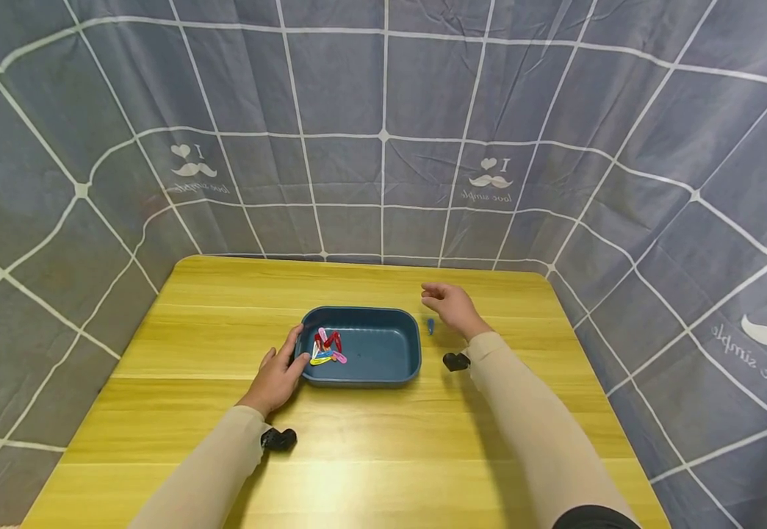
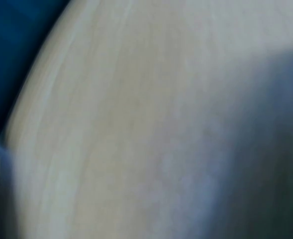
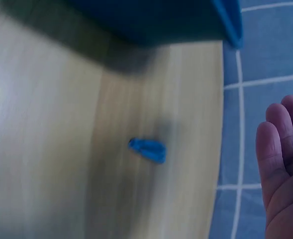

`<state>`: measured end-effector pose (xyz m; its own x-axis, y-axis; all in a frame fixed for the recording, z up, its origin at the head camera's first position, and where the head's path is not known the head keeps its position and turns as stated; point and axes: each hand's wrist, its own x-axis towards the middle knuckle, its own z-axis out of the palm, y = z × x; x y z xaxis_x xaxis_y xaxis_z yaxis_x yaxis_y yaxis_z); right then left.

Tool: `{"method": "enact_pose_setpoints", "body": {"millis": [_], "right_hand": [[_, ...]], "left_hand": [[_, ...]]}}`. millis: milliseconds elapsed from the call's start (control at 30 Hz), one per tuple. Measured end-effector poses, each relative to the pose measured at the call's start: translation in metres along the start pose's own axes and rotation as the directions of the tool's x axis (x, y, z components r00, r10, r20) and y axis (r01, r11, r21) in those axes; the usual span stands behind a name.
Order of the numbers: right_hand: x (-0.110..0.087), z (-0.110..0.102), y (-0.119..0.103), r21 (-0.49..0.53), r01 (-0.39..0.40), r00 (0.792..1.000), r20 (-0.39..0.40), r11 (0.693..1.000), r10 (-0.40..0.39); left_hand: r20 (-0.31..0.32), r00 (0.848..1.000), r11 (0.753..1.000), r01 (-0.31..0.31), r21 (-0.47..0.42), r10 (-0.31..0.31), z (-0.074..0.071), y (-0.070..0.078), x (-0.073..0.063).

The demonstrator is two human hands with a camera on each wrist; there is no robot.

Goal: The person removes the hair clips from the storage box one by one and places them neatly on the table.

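Note:
A dark blue rectangular plastic bin [image 1: 383, 371] sits on the table. My left hand [image 1: 276, 378] grips its left wall, with the thumb over the rim. Inside, at the left end, lie several snap hair clips [image 1: 328, 348] in red, pink, yellow, blue and white. One blue hair clip [image 1: 430, 326] lies on the wood just right of the bin; the right wrist view shows this blue clip [image 3: 148, 150] clearly. My right hand [image 1: 452, 307] is raised near that clip, its fingers [image 3: 270, 154] extended and holding nothing. The left hand cannot be made out in the blurred left wrist view.
The yellow wood-grain table [image 1: 357, 463] ends at a rounded far edge. Behind and beside it hangs a grey curtain [image 1: 350, 169] with white grid lines. Black wrist devices [image 1: 279, 440] sit under both sleeves.

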<state>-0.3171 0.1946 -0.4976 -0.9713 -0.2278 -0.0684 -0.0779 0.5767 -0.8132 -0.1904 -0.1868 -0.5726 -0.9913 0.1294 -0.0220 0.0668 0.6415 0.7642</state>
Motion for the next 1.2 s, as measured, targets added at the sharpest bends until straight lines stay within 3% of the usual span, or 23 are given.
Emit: {"method": "enact_pose_setpoints", "body": {"millis": [467, 867, 1200], "right_hand": [[0.0, 0.021, -0.044, 0.027, 0.081, 0.992, 0.092, 0.996, -0.084], [0.002, 0.044, -0.063, 0.02, 0.154, 0.978, 0.138, 0.988, -0.156], [0.001, 0.057, -0.072, -0.023, 0.155, 0.971, 0.188, 0.988, -0.148]], "left_hand": [[-0.016, 1.0, 1.0, -0.015, 0.015, 0.015, 0.001, -0.003, 0.002], [-0.007, 1.0, 1.0, -0.014, 0.009, 0.014, 0.0, -0.004, 0.001], [-0.007, 1.0, 1.0, -0.026, 0.009, 0.026, 0.001, -0.004, 0.002]]}}
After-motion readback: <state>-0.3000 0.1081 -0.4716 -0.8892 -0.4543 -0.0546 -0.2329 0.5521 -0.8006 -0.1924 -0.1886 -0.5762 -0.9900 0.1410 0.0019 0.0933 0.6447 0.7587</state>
